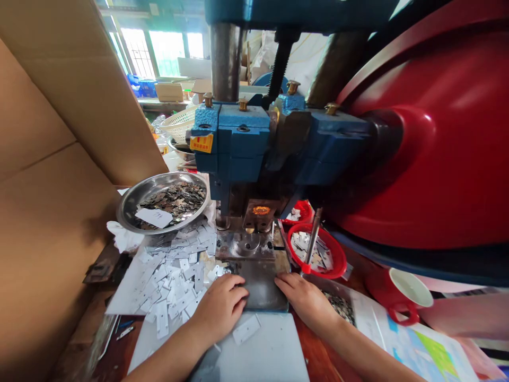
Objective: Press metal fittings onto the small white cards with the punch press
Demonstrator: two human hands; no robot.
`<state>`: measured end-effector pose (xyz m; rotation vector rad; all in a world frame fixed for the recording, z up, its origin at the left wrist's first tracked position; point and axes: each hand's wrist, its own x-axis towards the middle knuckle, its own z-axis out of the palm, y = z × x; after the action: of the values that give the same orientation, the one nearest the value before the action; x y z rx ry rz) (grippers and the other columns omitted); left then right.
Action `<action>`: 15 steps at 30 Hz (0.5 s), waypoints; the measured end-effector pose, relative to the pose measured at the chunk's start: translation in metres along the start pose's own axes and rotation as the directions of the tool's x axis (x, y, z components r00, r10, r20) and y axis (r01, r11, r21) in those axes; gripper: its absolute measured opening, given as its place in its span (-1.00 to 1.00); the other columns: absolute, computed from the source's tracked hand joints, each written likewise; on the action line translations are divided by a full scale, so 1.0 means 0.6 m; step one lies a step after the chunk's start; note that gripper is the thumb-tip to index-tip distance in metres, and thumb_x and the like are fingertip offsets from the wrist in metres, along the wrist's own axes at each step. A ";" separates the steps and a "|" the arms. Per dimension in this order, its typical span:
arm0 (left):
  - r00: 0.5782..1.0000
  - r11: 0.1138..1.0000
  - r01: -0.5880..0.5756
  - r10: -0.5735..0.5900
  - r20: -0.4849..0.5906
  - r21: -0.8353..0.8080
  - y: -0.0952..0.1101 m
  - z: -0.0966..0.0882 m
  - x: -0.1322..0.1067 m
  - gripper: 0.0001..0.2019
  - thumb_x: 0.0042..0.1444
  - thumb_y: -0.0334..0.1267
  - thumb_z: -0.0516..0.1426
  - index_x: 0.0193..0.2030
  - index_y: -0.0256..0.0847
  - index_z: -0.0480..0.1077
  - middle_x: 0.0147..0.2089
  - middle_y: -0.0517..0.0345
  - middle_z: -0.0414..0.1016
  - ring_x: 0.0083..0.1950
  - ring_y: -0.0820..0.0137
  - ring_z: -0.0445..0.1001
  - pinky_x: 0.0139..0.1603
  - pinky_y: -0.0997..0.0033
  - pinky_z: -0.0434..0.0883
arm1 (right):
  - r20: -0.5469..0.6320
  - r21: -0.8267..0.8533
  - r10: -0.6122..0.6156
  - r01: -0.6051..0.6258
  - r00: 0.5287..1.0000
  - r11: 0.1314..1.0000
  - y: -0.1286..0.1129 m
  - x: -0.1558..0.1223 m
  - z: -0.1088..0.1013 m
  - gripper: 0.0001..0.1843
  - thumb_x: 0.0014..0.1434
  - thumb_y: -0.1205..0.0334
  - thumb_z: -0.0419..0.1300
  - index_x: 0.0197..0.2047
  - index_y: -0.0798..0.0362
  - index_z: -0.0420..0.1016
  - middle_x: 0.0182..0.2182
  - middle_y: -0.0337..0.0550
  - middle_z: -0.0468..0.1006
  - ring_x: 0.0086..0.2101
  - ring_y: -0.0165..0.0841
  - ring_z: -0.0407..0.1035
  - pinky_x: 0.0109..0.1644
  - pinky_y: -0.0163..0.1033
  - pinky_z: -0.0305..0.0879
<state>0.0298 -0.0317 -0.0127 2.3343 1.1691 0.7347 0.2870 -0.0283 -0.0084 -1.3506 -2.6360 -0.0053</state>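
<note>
My left hand (222,307) rests at the left edge of the dark metal bed (260,284) of a blue press (244,138). Its fingers are slightly bent and apart, with nothing seen in them. At the bed's right edge lies my right hand (304,297), fingers stretched out and holding nothing visible. The round die (245,245) sits just beyond both hands, under the raised press head. Beside my left hand spreads a heap of small flat metal plates (175,289). One single plate (246,329) lies on the white board (270,355) nearer to me.
A steel bowl (127,212) of small metal pieces stands at the left, with a paper slip on top. At the right are a red basket (342,260) of plates, a red mug (387,292) and a big red flywheel (445,132). Cardboard (51,212) walls the left side.
</note>
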 end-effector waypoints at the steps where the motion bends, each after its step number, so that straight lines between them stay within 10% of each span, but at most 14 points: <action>1: 1.000 1.000 0.001 -0.001 0.002 0.001 0.000 0.000 0.000 -0.80 0.08 -0.45 0.13 -0.20 -0.10 0.47 -0.05 0.09 0.43 -0.05 0.26 0.40 -0.02 0.18 0.42 | 0.018 -0.024 0.000 0.000 1.000 1.000 -0.002 0.004 -0.003 -0.64 0.10 0.58 0.03 -0.11 0.06 0.43 -0.19 -0.09 0.51 -0.23 -0.31 0.42 -0.20 -0.26 0.41; 9: 0.999 1.000 0.010 -0.010 0.038 0.011 0.003 -0.004 0.002 -0.81 0.10 -0.44 0.12 -0.20 -0.12 0.46 -0.04 0.08 0.42 -0.04 0.25 0.39 -0.01 0.16 0.41 | 0.074 -0.124 -0.003 0.012 0.997 0.992 0.000 0.029 -0.004 -0.72 0.07 0.60 0.04 -0.25 0.06 0.40 -0.27 -0.13 0.47 -0.29 -0.31 0.39 -0.29 -0.30 0.37; 15: 0.999 1.000 0.012 -0.012 0.040 0.012 0.003 -0.004 0.001 -0.83 0.09 -0.44 0.14 -0.20 -0.12 0.46 -0.05 0.08 0.43 -0.05 0.24 0.39 -0.03 0.16 0.41 | -0.099 -0.011 0.079 -0.080 0.992 0.997 0.015 0.062 0.004 -0.67 0.13 0.57 -0.02 -0.19 0.03 0.43 -0.22 -0.08 0.48 -0.18 -0.30 0.40 -0.08 -0.20 0.39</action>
<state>0.0298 -0.0317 -0.0098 2.3389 1.1722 0.6753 0.2726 0.0071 -0.0053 -1.4213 -2.5054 -0.0791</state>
